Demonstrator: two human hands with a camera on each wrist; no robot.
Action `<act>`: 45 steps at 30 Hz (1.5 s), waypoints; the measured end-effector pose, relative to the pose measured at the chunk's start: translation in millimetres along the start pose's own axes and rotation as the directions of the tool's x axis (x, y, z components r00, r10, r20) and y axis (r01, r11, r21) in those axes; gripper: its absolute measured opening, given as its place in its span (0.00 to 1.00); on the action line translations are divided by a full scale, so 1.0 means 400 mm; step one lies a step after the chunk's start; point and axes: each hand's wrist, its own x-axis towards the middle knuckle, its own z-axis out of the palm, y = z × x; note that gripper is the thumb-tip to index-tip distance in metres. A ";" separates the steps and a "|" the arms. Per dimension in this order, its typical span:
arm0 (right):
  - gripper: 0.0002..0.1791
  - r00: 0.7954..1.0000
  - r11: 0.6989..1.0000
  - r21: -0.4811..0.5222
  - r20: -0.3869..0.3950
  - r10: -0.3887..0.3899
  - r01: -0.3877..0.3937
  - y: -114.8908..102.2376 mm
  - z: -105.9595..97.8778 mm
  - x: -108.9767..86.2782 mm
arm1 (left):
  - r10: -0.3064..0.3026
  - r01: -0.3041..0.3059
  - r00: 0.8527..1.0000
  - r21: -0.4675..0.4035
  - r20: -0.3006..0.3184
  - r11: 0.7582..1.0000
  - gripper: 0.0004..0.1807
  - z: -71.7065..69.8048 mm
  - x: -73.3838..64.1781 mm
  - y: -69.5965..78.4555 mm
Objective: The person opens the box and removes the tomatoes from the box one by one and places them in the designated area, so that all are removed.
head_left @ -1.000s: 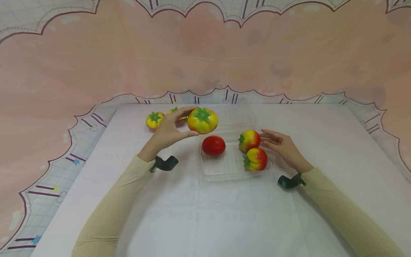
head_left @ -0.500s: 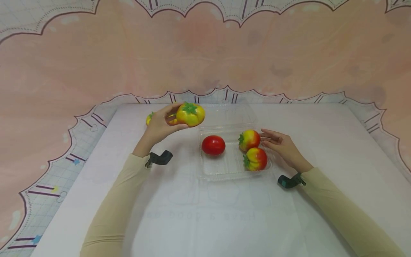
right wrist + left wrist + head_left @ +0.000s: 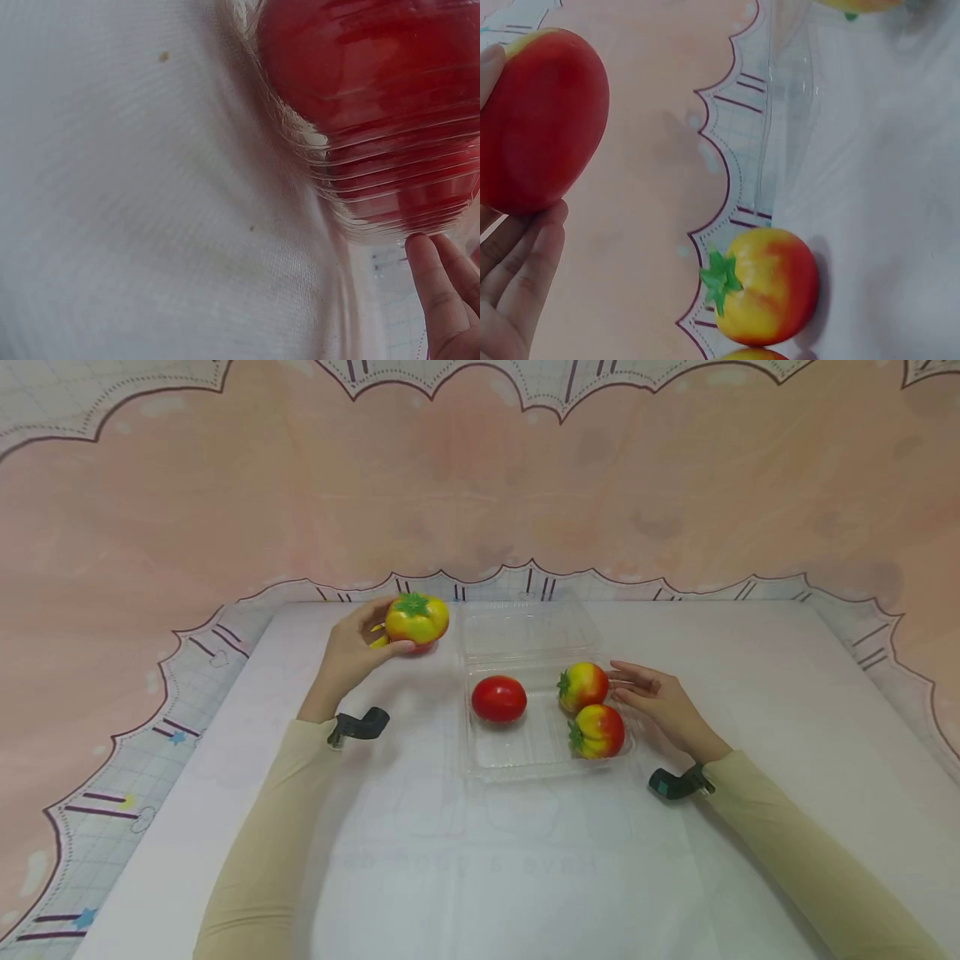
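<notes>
My left hand (image 3: 356, 643) grips a yellow and red toy tomato (image 3: 417, 618) with a green star-shaped top, raised off the table at the back left. Its red underside faces the left wrist view, between the thumb and fingers. Beyond this hand, another toy tomato (image 3: 769, 289) sits on the table, mostly hidden in the head view. My right hand (image 3: 656, 702) rests its extended fingers (image 3: 435, 292) against the right side of a clear plastic box (image 3: 517, 770). Inside the box are a red tomato (image 3: 498, 699) at the left and two yellow-red ones (image 3: 583, 687) at the right.
The transparent lid (image 3: 528, 631) lies folded back behind the box. One more tomato (image 3: 754, 355) shows partly at the bottom of the left wrist view. A white cloth (image 3: 480, 893) covers the table, and a patterned curtain (image 3: 480, 493) hangs at its far edge.
My left hand has carried its tomato leftward and slightly back, away from above the box, towards the tomatoes at the back left. My right hand has stayed still.
</notes>
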 end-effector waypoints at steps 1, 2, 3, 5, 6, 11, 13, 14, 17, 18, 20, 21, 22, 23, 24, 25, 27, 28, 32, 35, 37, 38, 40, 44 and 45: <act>0.31 1.000 1.000 -0.004 0.001 0.002 -0.002 0.000 0.000 -0.001 | -0.006 0.006 1.000 -0.010 -0.011 1.000 0.37 -0.003 0.001 -0.005; 0.31 1.000 1.000 -0.007 0.001 0.003 -0.003 -0.001 -0.001 -0.001 | -0.012 0.011 1.000 -0.013 -0.018 1.000 0.37 -0.006 0.001 -0.010; 0.31 1.000 1.000 -0.010 0.001 0.005 -0.005 -0.002 -0.001 -0.002 | -0.020 0.019 1.000 -0.011 -0.024 1.000 0.37 -0.009 0.001 -0.014; 0.31 1.000 1.000 -0.017 0.002 0.007 -0.007 -0.003 -0.001 -0.004 | -0.040 0.040 0.999 -0.005 -0.034 0.999 0.38 -0.016 0.000 -0.023; 0.31 1.000 1.000 -0.017 0.003 0.007 -0.007 -0.003 -0.001 -0.004 | -0.050 0.050 0.998 0.003 -0.038 0.999 0.38 -0.019 -0.001 -0.027; 0.31 1.000 1.000 -0.012 0.002 0.008 -0.008 -0.002 -0.002 -0.005 | -0.083 0.085 0.993 0.024 -0.080 0.996 0.39 -0.034 -0.002 -0.050; 0.31 1.000 1.000 -0.009 0.002 0.010 -0.010 -0.001 -0.002 -0.005 | -0.085 0.088 0.992 0.030 -0.098 0.996 0.39 -0.040 -0.001 -0.059; 0.31 1.000 1.000 -0.009 0.002 0.010 -0.010 -0.001 -0.002 -0.005 | -0.086 0.090 0.991 0.026 -0.107 0.996 0.39 -0.042 -0.001 -0.064; 0.31 1.000 1.000 -0.006 0.003 0.013 -0.013 -0.001 -0.003 -0.005 | -0.095 0.100 0.988 0.038 -0.124 0.994 0.38 -0.050 -0.004 -0.074; 0.31 1.000 1.000 -0.006 0.004 0.015 -0.015 -0.001 -0.003 -0.006 | -0.096 0.102 0.987 0.038 -0.129 0.994 0.38 -0.053 -0.005 -0.077; 0.31 1.000 1.000 -0.006 0.006 0.015 -0.015 -0.001 -0.003 -0.006 | -0.097 0.104 0.985 0.039 -0.141 0.994 0.38 -0.058 -0.008 -0.083; 0.31 1.000 1.000 -0.006 0.007 0.016 -0.016 -0.001 -0.003 -0.006 | -0.095 0.103 0.985 0.046 -0.147 0.994 0.38 -0.061 -0.009 -0.087; 0.31 1.000 1.000 -0.006 0.008 0.015 -0.015 -0.001 -0.003 -0.006 | -0.093 0.101 0.984 0.048 -0.153 0.994 0.38 -0.063 -0.010 -0.090; 0.31 1.000 1.000 -0.005 0.009 0.014 -0.014 -0.001 -0.002 -0.006 | -0.089 0.099 0.983 0.054 -0.158 0.994 0.38 -0.066 -0.010 -0.093; 0.31 1.000 1.000 -0.003 0.010 0.013 -0.013 -0.002 -0.002 -0.007 | -0.087 0.098 0.983 0.058 -0.164 0.994 0.37 -0.069 -0.011 -0.097; 0.31 1.000 1.000 -0.002 0.012 0.011 -0.010 -0.002 -0.002 -0.007 | -0.088 0.101 0.982 0.070 -0.170 0.992 0.37 -0.073 -0.012 -0.100; 0.31 1.000 1.000 0.003 0.015 0.008 -0.008 -0.002 -0.001 -0.007 | -0.091 0.107 0.979 0.084 -0.180 0.991 0.37 -0.080 -0.014 -0.105; 0.31 1.000 1.000 0.004 0.016 0.006 -0.006 -0.002 -0.001 -0.007 | -0.096 0.113 0.978 0.086 -0.184 0.990 0.37 -0.083 -0.015 -0.107; 0.31 1.000 1.000 0.005 0.019 0.000 -0.001 -0.002 0.001 -0.008 | -0.117 0.137 0.974 0.093 -0.192 0.986 0.38 -0.098 -0.022 -0.114; 0.31 1.000 1.000 0.003 0.017 -0.002 0.002 -0.001 0.001 -0.007 | -0.128 0.149 0.972 0.100 -0.198 0.984 0.38 -0.109 -0.027 -0.121; 0.31 1.000 1.000 0.003 0.014 -0.003 0.003 0.000 0.001 -0.007 | -0.130 0.154 0.970 0.106 -0.204 0.982 0.38 -0.115 -0.031 -0.125; 0.31 1.000 1.000 0.005 0.013 -0.004 0.004 0.000 0.001 -0.006 | -0.132 0.157 0.969 0.108 -0.209 0.982 0.38 -0.118 -0.032 -0.127; 0.30 1.000 1.000 0.010 0.013 -0.006 0.005 0.001 0.001 -0.005 | -0.134 0.162 0.966 0.113 -0.221 0.980 0.38 -0.124 -0.035 -0.132; 0.31 1.000 1.000 -0.004 0.010 -0.007 0.007 0.000 0.000 -0.004 | -0.140 0.172 0.959 0.114 -0.245 0.978 0.38 -0.137 -0.039 -0.141; 0.31 1.000 1.000 -0.009 0.010 -0.007 0.007 0.000 0.000 -0.004 | -0.141 0.173 0.958 0.115 -0.248 0.978 0.38 -0.140 -0.040 -0.143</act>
